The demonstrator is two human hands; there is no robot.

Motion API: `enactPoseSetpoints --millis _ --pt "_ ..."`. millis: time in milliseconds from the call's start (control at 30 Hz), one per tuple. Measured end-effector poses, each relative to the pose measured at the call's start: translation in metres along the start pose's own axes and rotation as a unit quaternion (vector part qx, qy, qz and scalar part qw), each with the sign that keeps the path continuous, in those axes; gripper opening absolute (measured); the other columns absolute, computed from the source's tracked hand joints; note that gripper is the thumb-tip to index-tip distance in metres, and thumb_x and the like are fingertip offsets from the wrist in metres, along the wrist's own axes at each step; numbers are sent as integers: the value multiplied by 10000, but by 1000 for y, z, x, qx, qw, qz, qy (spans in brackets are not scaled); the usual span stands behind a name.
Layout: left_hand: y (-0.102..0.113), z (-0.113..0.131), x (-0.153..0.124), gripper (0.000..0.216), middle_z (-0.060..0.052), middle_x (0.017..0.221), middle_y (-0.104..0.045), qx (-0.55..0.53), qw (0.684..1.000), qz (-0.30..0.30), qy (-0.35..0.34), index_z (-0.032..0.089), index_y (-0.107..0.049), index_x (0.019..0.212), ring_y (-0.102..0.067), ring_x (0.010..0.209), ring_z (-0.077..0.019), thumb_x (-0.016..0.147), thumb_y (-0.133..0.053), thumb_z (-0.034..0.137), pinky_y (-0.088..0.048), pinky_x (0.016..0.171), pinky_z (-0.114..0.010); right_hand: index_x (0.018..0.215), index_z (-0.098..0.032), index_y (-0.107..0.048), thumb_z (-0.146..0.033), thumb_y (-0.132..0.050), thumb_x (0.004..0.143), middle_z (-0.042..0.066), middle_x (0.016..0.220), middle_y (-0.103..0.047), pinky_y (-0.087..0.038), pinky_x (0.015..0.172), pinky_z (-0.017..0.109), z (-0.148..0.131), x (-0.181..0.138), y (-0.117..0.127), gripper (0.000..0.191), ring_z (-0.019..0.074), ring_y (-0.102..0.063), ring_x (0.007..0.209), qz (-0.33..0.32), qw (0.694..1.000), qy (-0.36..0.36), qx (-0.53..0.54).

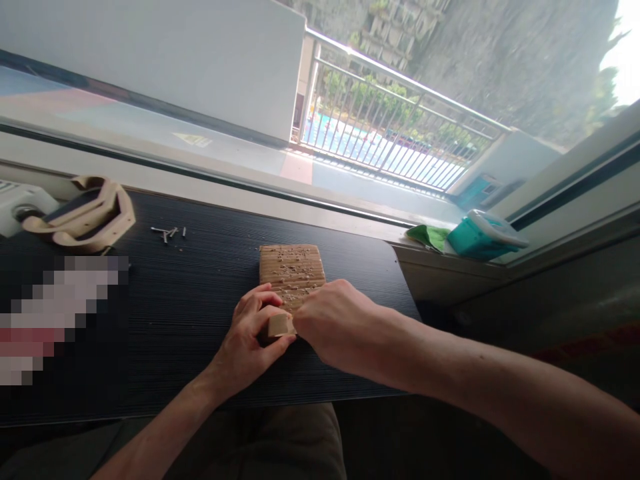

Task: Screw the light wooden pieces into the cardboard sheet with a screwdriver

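Note:
My left hand (253,330) grips a small light-brown wooden block (281,325) between thumb and fingers. Against the block's right side is my right hand (333,323), closed in a fist; whatever it may hold is hidden behind the fingers. Just beyond both hands lies a square of corrugated cardboard (291,259) on the dark table, strewn with small brown shavings or crumbs. My hands cover its near edge.
Several screws or nails (170,233) lie on the dark table (210,267). At the left are a curved wooden frame (117,213) and a white device (30,200). A teal container (483,237) and green cloth (427,235) rest on the windowsill.

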State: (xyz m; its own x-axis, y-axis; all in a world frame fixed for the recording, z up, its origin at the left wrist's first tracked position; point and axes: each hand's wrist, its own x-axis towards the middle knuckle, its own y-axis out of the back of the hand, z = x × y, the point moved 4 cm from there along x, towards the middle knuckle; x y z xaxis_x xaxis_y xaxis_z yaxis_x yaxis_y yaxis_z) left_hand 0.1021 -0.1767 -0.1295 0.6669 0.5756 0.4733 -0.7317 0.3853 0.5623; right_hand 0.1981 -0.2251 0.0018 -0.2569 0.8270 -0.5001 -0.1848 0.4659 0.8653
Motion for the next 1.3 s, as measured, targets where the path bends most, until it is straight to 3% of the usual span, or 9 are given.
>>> enactPoseSetpoints --millis 133,233,433,667,833,967,1100,1300 --pt "0 -1 -1 193 -65 1103 -527 13 1000 18 -16 222 -568 924 -424 1230 -298 750 -650 219 -389 1023 -510 889 -154 -675 -117 -522 833 54 773 -702 -334 521 246 1 1 6 167 166 -646 719 7 1000 5 1" --pt "0 0 -1 227 -72 1098 -533 21 999 36 -26 213 -565 911 -451 1201 -303 729 -690 264 -404 1011 -506 869 -149 -677 -194 -567 814 65 735 -694 -356 525 256 4 0 9 131 194 -654 728 9 1000 9 -14" --pt "-2 4 -2 183 -59 1041 -549 16 997 71 -7 212 -565 868 -474 1174 -293 718 -667 235 -425 989 -483 963 -140 -650 -99 -484 864 78 987 -696 -409 590 277 -5 -8 14 198 199 -654 866 33 999 20 -35" --pt "-4 3 -4 260 -46 1044 -542 2 997 81 -4 234 -546 934 -462 1200 -286 715 -686 251 -410 1020 -472 857 -115 -656 -121 -525 848 98 791 -694 -414 579 243 -10 6 7 132 185 -660 763 38 997 38 -61" --pt "-4 4 -4 241 -54 1059 -537 13 997 78 -16 230 -553 952 -461 1193 -293 736 -662 235 -408 1005 -488 874 -130 -669 -171 -546 824 74 726 -687 -433 596 253 -3 10 6 139 198 -666 743 -6 1000 18 -22" --pt "-3 5 -5 221 -56 1070 -534 20 996 84 -21 230 -554 953 -464 1183 -285 754 -649 244 -419 993 -480 894 -137 -669 -215 -566 804 81 733 -692 -462 658 287 1 8 14 158 214 -667 777 -25 1000 -15 -12" --pt "-3 4 -5 195 -62 1069 -541 22 997 75 -14 226 -559 924 -461 1182 -282 754 -651 252 -427 989 -471 952 -142 -663 -192 -588 787 96 846 -706 -474 696 319 -4 2 26 188 234 -658 856 -19 999 4 -28" --pt "-1 5 -5 190 -84 1049 -554 23 996 86 -15 202 -576 912 -469 1163 -294 749 -654 260 -444 974 -481 847 -129 -674 -135 -533 847 89 818 -703 -437 616 272 -12 1 31 141 206 -659 823 9 999 28 -37"
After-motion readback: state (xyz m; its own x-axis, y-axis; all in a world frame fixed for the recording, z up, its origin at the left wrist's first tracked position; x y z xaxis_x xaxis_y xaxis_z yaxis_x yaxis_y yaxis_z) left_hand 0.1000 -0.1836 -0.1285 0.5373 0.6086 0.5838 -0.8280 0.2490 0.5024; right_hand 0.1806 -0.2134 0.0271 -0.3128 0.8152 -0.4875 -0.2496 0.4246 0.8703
